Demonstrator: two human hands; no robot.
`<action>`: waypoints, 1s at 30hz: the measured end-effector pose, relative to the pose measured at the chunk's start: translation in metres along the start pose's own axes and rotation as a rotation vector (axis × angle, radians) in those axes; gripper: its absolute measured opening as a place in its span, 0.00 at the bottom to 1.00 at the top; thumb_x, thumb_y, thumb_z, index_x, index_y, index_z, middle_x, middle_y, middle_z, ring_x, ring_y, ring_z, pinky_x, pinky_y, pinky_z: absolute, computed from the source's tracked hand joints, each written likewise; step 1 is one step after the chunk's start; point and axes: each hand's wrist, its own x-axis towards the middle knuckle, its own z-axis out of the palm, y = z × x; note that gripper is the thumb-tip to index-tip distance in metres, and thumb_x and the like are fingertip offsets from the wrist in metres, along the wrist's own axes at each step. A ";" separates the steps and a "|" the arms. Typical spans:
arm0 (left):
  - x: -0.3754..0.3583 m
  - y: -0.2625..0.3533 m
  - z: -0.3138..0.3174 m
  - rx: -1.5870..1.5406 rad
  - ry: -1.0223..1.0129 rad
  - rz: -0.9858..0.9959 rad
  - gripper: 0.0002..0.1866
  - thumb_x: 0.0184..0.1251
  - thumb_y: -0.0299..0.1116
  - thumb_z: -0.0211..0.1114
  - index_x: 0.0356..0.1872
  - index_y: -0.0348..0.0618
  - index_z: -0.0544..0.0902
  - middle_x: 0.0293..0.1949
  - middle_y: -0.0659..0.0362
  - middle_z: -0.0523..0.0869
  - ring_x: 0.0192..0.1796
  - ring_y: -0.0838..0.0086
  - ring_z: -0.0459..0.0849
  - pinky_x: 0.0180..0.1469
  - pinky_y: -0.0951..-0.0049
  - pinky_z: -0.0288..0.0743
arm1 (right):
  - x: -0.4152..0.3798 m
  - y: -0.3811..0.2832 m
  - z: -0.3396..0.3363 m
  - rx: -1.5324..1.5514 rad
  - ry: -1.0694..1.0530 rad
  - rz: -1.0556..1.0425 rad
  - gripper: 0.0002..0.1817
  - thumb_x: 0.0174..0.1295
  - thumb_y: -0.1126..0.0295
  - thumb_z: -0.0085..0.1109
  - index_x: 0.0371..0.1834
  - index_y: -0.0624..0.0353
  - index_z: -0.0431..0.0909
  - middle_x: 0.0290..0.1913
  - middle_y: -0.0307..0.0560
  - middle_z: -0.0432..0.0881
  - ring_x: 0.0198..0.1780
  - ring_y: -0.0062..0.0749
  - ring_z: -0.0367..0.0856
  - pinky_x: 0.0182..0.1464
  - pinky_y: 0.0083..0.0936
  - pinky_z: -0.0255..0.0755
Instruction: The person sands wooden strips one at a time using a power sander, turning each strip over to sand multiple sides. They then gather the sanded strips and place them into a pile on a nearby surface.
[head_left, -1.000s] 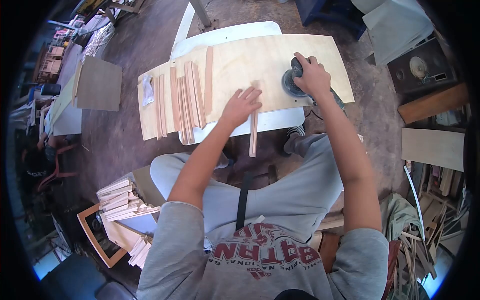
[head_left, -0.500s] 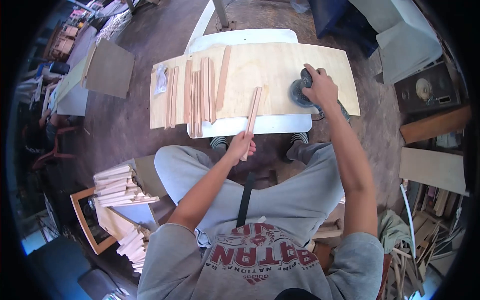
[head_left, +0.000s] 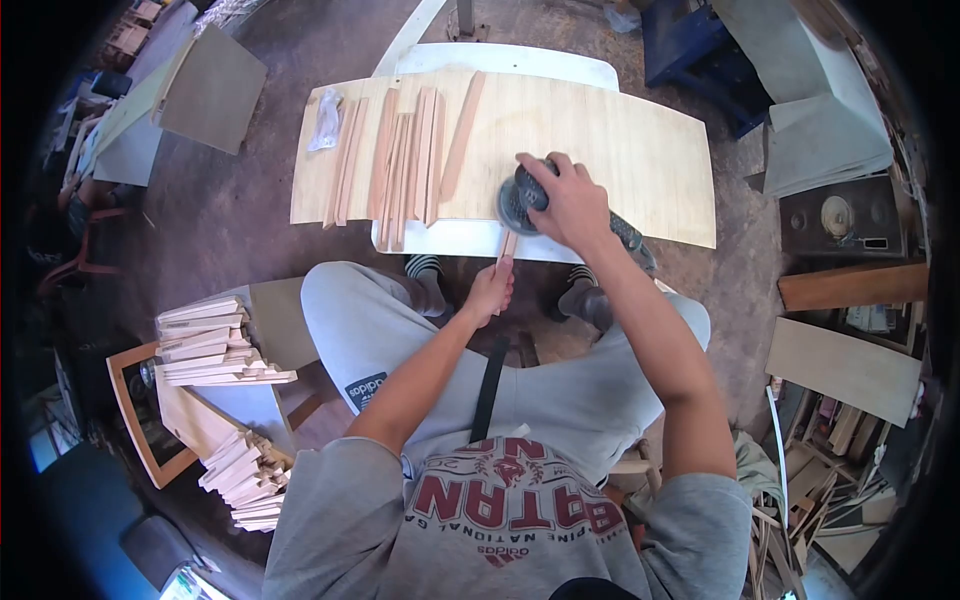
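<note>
Brought leftward since the earlier frame, across the thin board (head_left: 620,150): sander (head_left: 513,208) and right hand (head_left: 578,205) together, now over the far end of a wooden strip (head_left: 509,248) rather than off to its right.

At far left, low down and well apart from the board, two piles of cut pieces (head_left: 208,345). Next, on the board's left part, a small plastic bag (head_left: 325,122) beside a pair of narrow strips (head_left: 353,160). Further right, a close bunch of strips (head_left: 427,150), with some near ends jutting past the board's edge over the white surface (head_left: 440,238). Just beside the bunch, one lone strip (head_left: 463,137), slightly slanted.

Towards the middle, left hand (head_left: 490,291) curled around the near end of the wooden strip, out past the surface's near edge. From there, wooden strip reaching back over the surface and under the sander, far end hidden.

To the right, right hand wrapped over the sander's top grip. Cannot tell whether running, or how hard pressed.

Judged from the pose: sanding of the wooden strip's upper face in hand, probably with the board as backing. For the next move, calls for a firm left grip, a flat pad and even pressure.
</note>
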 end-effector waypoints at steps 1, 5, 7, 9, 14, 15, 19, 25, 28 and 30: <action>0.002 0.002 0.000 0.001 -0.002 -0.008 0.30 0.78 0.67 0.58 0.35 0.47 0.74 0.24 0.67 0.72 0.21 0.81 0.69 0.22 0.76 0.65 | 0.010 0.004 0.000 -0.015 0.002 0.016 0.44 0.48 0.64 0.77 0.74 0.29 0.73 0.64 0.50 0.80 0.56 0.52 0.86 0.49 0.46 0.87; -0.003 0.010 0.004 0.018 0.004 -0.036 0.28 0.80 0.66 0.58 0.34 0.49 0.72 0.24 0.69 0.69 0.21 0.82 0.66 0.22 0.77 0.63 | 0.025 0.011 -0.005 -0.042 -0.009 0.050 0.44 0.49 0.63 0.77 0.74 0.28 0.73 0.64 0.50 0.80 0.56 0.52 0.85 0.49 0.47 0.86; 0.000 0.008 0.003 0.000 -0.008 -0.045 0.29 0.79 0.66 0.58 0.35 0.48 0.73 0.24 0.67 0.71 0.21 0.81 0.68 0.22 0.76 0.65 | 0.026 0.010 -0.006 -0.037 -0.028 0.049 0.44 0.49 0.63 0.77 0.74 0.28 0.72 0.64 0.50 0.79 0.57 0.52 0.85 0.49 0.48 0.86; 0.003 0.007 0.000 -0.009 -0.015 -0.045 0.29 0.79 0.66 0.58 0.35 0.47 0.74 0.24 0.66 0.72 0.21 0.81 0.69 0.22 0.76 0.65 | 0.009 -0.003 -0.005 -0.045 -0.049 0.012 0.45 0.49 0.64 0.77 0.74 0.27 0.72 0.64 0.49 0.79 0.57 0.51 0.85 0.49 0.46 0.87; -0.003 0.005 0.000 0.015 -0.022 -0.024 0.29 0.79 0.66 0.59 0.35 0.47 0.73 0.23 0.67 0.71 0.20 0.81 0.69 0.21 0.77 0.65 | -0.003 -0.017 -0.001 -0.021 -0.035 -0.038 0.45 0.48 0.64 0.77 0.74 0.27 0.72 0.63 0.48 0.79 0.56 0.49 0.85 0.47 0.43 0.87; -0.004 0.006 0.002 0.020 -0.030 -0.032 0.29 0.79 0.66 0.59 0.35 0.48 0.73 0.23 0.67 0.71 0.20 0.82 0.68 0.22 0.77 0.64 | 0.004 -0.016 0.000 -0.035 -0.032 -0.030 0.45 0.48 0.64 0.77 0.74 0.27 0.72 0.63 0.48 0.80 0.55 0.49 0.85 0.47 0.43 0.87; -0.009 0.004 0.003 0.027 -0.040 -0.043 0.29 0.79 0.67 0.58 0.35 0.49 0.73 0.24 0.69 0.69 0.20 0.83 0.66 0.22 0.78 0.63 | 0.034 -0.007 0.002 -0.064 -0.016 0.005 0.44 0.49 0.63 0.77 0.74 0.27 0.72 0.64 0.48 0.80 0.55 0.51 0.86 0.48 0.44 0.87; -0.007 0.003 0.002 -0.028 -0.041 -0.059 0.27 0.80 0.63 0.59 0.34 0.48 0.73 0.22 0.67 0.70 0.20 0.82 0.68 0.21 0.77 0.64 | 0.056 0.020 0.000 -0.063 -0.010 0.115 0.43 0.52 0.61 0.76 0.75 0.26 0.72 0.66 0.48 0.80 0.58 0.53 0.86 0.50 0.47 0.87; -0.007 0.007 0.006 -0.021 -0.028 -0.053 0.28 0.79 0.64 0.60 0.34 0.47 0.73 0.22 0.67 0.70 0.20 0.81 0.68 0.21 0.76 0.64 | 0.037 0.015 -0.001 -0.049 -0.013 0.068 0.43 0.52 0.61 0.76 0.75 0.26 0.72 0.66 0.49 0.79 0.57 0.52 0.85 0.51 0.48 0.86; -0.008 0.008 0.004 -0.009 -0.014 -0.050 0.29 0.79 0.64 0.60 0.34 0.47 0.73 0.22 0.67 0.70 0.20 0.81 0.68 0.21 0.76 0.64 | 0.013 0.000 -0.001 -0.038 -0.025 0.035 0.44 0.51 0.61 0.77 0.76 0.27 0.72 0.66 0.49 0.79 0.58 0.52 0.85 0.51 0.47 0.86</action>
